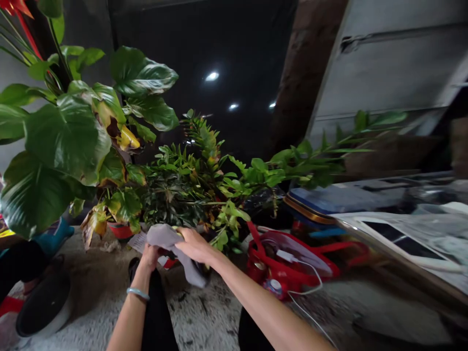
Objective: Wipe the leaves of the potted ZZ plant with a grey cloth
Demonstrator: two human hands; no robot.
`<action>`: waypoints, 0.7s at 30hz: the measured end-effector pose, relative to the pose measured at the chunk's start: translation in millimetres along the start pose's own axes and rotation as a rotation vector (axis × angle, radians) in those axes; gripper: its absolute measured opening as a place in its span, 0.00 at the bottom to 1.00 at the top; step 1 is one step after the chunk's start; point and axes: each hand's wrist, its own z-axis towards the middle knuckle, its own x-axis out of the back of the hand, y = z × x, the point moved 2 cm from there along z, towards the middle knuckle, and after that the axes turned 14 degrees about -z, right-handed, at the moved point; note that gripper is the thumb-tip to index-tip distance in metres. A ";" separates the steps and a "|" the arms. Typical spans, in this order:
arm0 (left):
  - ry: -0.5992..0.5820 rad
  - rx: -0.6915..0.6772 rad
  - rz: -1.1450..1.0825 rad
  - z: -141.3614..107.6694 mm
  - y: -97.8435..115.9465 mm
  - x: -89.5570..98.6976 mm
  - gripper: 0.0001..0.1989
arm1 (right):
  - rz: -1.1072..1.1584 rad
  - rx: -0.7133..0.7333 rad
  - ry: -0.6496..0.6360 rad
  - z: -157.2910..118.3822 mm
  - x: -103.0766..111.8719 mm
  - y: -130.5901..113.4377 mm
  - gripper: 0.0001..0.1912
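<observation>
A limp grey cloth is bunched between my two hands, low in the middle of the head view. My left hand grips it from below on the left, its fingers partly hidden by the fabric. From the right, my right hand is closed over the cloth's upper side, and a loose end hangs below that hand. Something dark and red shows under the cloth, too covered to name. A sheet of printed paper lies just beyond my left hand.
Leafy potted plants stand ahead and to the left. On the right are a red bag with a white cable and a cluttered table. A dark basin sits on the floor at lower left.
</observation>
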 end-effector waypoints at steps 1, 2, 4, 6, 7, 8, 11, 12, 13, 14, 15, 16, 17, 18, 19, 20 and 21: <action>0.003 -0.012 0.011 -0.7 0.6 0.8 0.13 | 0.016 -0.003 -0.051 -11.7 7.4 3.9 0.10; -0.005 -0.013 0.026 -1.4 1.5 0.8 0.14 | 0.051 0.002 -0.089 -21.3 18.6 4.0 0.10; -0.047 0.016 0.065 -2.5 4.0 -1.7 0.13 | 0.198 0.030 -0.087 -30.2 49.0 -7.6 0.10; -0.090 0.053 0.098 -3.4 6.6 -6.4 0.11 | 0.407 0.085 0.053 -23.5 83.2 -28.0 0.13; -0.102 0.068 0.104 -3.8 7.4 -9.0 0.10 | 0.509 0.118 0.170 -15.2 98.6 -37.4 0.14; -0.103 0.071 0.104 -4.2 7.9 -11.6 0.10 | 0.591 0.150 0.297 -5.1 110.7 -44.2 0.16; -0.081 0.046 0.080 -5.5 7.7 -17.0 0.10 | 0.782 0.108 0.536 23.4 113.7 -41.8 0.19; -0.073 0.035 0.069 -6.0 7.5 -17.7 0.10 | 0.858 0.006 0.524 27.3 101.6 -33.5 0.19; -0.067 0.026 0.056 -6.4 7.5 -17.8 0.09 | 0.932 -0.127 0.468 26.1 83.9 -22.9 0.19; -0.061 0.020 0.042 -6.6 7.8 -17.3 0.09 | 1.005 -0.293 0.382 19.0 62.6 -10.8 0.17; -0.052 0.013 0.023 -6.5 8.4 -16.2 0.08 | 1.025 -0.440 0.283 6.6 40.6 1.4 0.15; -0.038 0.002 -0.003 -6.2 9.4 -14.9 0.09 | 1.027 -0.506 0.199 -9.2 21.2 12.0 0.13; -0.022 -0.015 -0.035 -5.8 10.7 -13.4 0.10 | 1.013 -0.530 0.177 -26.5 6.6 21.2 0.12; -0.006 -0.027 -0.068 -5.3 12.0 -12.1 0.11 | 1.003 -0.535 0.150 -42.8 -3.1 27.5 0.13; 0.003 -0.032 -0.098 -4.8 13.2 -11.3 0.13 | 1.007 -0.517 0.121 -55.6 -7.4 30.0 0.16; 0.001 -0.031 -0.118 -4.6 14.2 -11.1 0.14 | 0.992 -0.473 0.121 -63.1 -5.6 28.5 0.19; -0.010 -0.026 -0.123 -4.7 14.9 -11.7 0.15 | 0.970 -0.423 0.143 -64.3 1.2 23.6 0.22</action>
